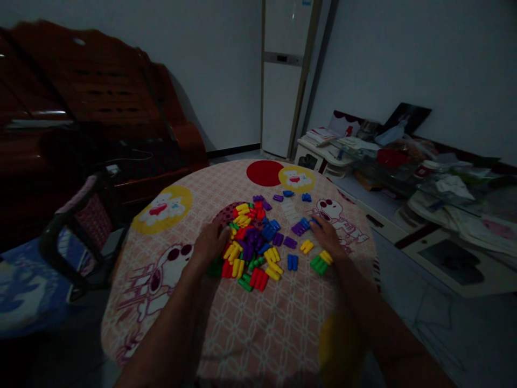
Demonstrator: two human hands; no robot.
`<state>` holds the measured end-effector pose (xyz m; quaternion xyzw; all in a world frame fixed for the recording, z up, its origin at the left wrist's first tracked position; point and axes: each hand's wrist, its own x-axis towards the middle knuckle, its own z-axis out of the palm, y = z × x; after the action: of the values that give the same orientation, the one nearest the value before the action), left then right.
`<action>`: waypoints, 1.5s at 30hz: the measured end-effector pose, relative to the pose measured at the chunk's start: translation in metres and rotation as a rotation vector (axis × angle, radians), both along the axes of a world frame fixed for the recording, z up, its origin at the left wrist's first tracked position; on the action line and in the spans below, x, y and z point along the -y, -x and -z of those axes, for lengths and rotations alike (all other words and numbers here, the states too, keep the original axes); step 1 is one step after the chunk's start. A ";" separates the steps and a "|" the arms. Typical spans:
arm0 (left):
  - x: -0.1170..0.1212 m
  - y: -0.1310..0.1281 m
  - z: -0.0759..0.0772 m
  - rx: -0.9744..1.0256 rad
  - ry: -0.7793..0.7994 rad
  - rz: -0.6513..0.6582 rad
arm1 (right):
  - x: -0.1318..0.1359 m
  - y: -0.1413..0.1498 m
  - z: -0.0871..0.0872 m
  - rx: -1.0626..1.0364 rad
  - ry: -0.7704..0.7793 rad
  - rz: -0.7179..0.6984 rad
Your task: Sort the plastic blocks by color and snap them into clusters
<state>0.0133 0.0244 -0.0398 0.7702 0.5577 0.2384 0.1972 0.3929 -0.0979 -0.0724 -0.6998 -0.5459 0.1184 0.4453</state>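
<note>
Plastic toy building blocks in several colours lie heaped on the round table [258, 323]. My left hand [210, 243] is at the left edge of the heap, thumb and fingers apart, with nothing visible in it. Beside its thumb are yellow blocks [233, 251], and purple blocks [251, 243] fill the heap's middle. To the right, the fingertips of my right hand [325, 235] close on a small blue block [313, 221], partly hidden by them. A purple and blue block [300, 227] sits just left of those fingers. Nearer me are a yellow block [307, 247] and a green and yellow block [321, 262].
A white block piece [289, 211] and loose blue blocks [306, 198] lie toward the table's far side. A chair [76, 231] stands at left, before a wooden sofa [113, 102]. Along the right wall runs a cluttered low cabinet [388, 210].
</note>
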 end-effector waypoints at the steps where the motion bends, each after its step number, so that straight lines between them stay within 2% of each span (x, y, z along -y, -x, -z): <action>1: 0.002 -0.003 0.004 0.016 -0.006 0.034 | -0.007 0.020 0.003 -0.002 -0.010 -0.037; 4: 0.003 -0.013 0.013 0.128 -0.018 0.103 | -0.031 0.088 0.002 -0.059 0.011 -0.179; 7: -0.005 -0.019 0.014 0.250 0.015 0.127 | -0.052 0.148 -0.008 -0.115 0.014 -0.316; 10: -0.019 -0.023 0.007 0.374 0.053 0.177 | -0.067 0.187 -0.021 -0.170 0.041 -0.467; 12: -0.028 -0.027 -0.002 0.453 0.072 0.179 | -0.073 0.197 -0.030 -0.223 0.031 -0.536; 15: -0.033 -0.036 -0.017 0.476 0.092 0.228 | -0.080 0.180 -0.039 -0.295 -0.058 -0.479; 18: -0.020 -0.049 -0.031 0.337 0.080 0.399 | -0.089 0.125 -0.045 -0.244 -0.158 -0.216; 21: 0.013 -0.061 -0.040 0.183 0.037 0.554 | -0.099 0.054 -0.045 -0.089 -0.153 0.123; 23: 0.044 -0.066 -0.041 0.121 0.006 0.671 | -0.106 0.017 -0.042 -0.017 -0.085 0.296; 24: 0.061 -0.068 -0.040 0.093 -0.015 0.710 | -0.110 0.005 -0.040 -0.002 -0.016 0.341; 26: 0.094 -0.069 -0.034 0.028 -0.052 0.747 | -0.121 -0.007 -0.036 0.025 0.107 0.345; 28: 0.123 -0.068 -0.024 -0.039 -0.090 0.796 | -0.137 -0.001 -0.034 0.055 0.174 0.259; 30: 0.143 -0.064 -0.010 -0.105 -0.143 0.814 | -0.155 0.019 -0.034 0.092 0.185 0.116; 32: 0.153 -0.059 0.003 -0.148 -0.183 0.757 | -0.173 0.045 -0.035 0.121 0.183 -0.045; 34: 0.150 -0.053 0.012 -0.162 -0.218 0.672 | -0.184 0.073 -0.036 0.135 0.188 -0.207; 37: 0.130 -0.042 0.013 -0.155 -0.295 0.531 | -0.186 0.108 -0.032 0.063 0.186 -0.483; 40: 0.097 -0.031 0.007 -0.137 -0.366 0.410 | -0.171 0.130 -0.028 -0.122 0.175 -0.708; 42: 0.074 -0.023 0.002 -0.097 -0.385 0.372 | -0.157 0.137 -0.030 -0.253 0.158 -0.766; 45: 0.046 -0.012 -0.004 -0.005 -0.387 0.384 | -0.135 0.137 -0.041 -0.466 0.124 -0.755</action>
<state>0.0248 -0.0215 -0.0359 0.8859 0.3460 0.2967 0.0866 0.2556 0.0366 -0.0311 -0.4316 -0.6399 0.4597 0.4392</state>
